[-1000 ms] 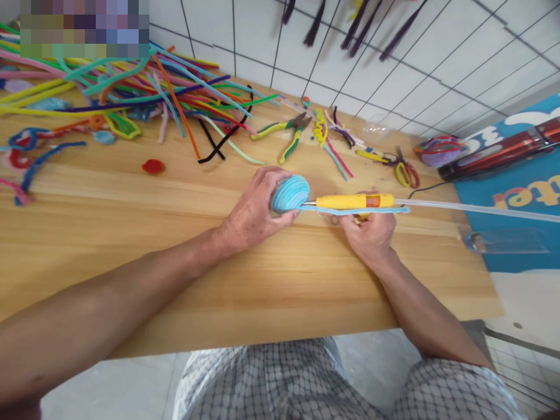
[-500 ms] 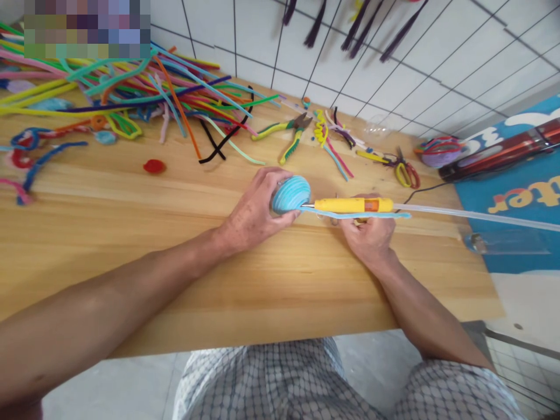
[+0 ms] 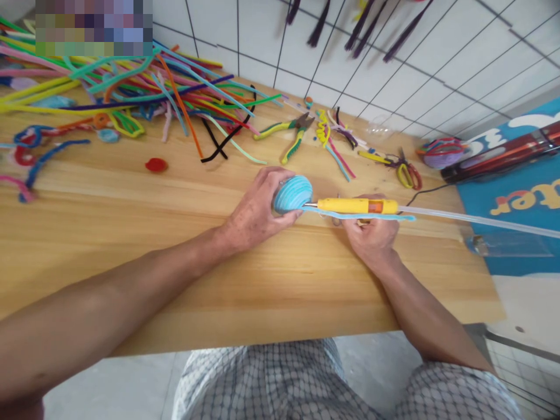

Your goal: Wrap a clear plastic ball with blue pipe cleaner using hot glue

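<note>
My left hand (image 3: 258,207) is closed round a ball (image 3: 294,194) wound with light blue pipe cleaner. From the ball's lower edge a loose end of the light blue pipe cleaner (image 3: 367,216) runs off to the right, passing under the tool's nozzle. My right hand (image 3: 374,233) grips a yellow hot glue gun (image 3: 343,205), its fingers mostly hidden beneath the body. The metal nozzle points left and meets the ball's lower right side. A long clear glue stick (image 3: 476,219) sticks out of the gun's rear.
Many coloured pipe cleaners (image 3: 175,93) lie heaped at the back left. Pliers (image 3: 293,133), scissors (image 3: 408,174) and a red disc-like piece (image 3: 156,165) rest on the wooden table (image 3: 210,318). A dark cord (image 3: 424,191) runs behind my right hand. The tiled wall (image 3: 258,46) bounds the back.
The whole view has shifted slightly. Both hands, the ball and the glue gun hold nearly the same pose, with the nozzle still at the ball's lower edge.
</note>
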A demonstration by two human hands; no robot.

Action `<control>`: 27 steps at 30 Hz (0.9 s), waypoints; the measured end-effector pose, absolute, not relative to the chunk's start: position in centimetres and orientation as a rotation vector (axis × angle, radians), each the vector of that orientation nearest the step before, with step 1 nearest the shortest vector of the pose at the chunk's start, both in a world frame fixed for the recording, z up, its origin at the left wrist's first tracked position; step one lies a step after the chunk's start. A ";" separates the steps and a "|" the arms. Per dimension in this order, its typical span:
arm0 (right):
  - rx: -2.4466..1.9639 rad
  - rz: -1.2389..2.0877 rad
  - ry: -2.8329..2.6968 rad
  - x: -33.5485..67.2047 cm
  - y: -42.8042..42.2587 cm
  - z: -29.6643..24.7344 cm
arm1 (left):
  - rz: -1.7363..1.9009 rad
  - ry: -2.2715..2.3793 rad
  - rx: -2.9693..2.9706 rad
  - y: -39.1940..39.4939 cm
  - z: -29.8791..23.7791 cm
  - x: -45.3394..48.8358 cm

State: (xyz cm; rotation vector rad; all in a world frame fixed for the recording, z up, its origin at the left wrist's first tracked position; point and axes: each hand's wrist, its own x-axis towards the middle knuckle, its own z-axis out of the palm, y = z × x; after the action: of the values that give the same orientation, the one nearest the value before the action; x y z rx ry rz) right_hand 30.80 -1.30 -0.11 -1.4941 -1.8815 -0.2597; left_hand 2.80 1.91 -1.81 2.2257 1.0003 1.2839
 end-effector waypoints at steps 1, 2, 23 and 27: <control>-1.492 -0.271 -1.888 30.8 -1.3 -0.1 | 1.282 1.004 2.227 1.9 -1.8 2.8; -1.486 -0.287 -1.891 30.8 -1.3 -0.1 | 1.282 1.006 2.227 1.9 -1.9 2.8; -1.395 -0.403 -1.923 30.6 -1.3 0.2 | 1.310 0.972 2.210 2.0 -2.1 2.8; -1.354 -0.427 -1.958 30.6 -1.3 0.2 | 1.326 0.973 2.219 2.0 -2.1 2.9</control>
State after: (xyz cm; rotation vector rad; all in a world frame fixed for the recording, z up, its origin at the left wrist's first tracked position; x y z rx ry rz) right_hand 30.63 -1.25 0.22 -1.3537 -1.9577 -0.4269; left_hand 2.87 1.99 -2.11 2.2188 0.9730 1.3256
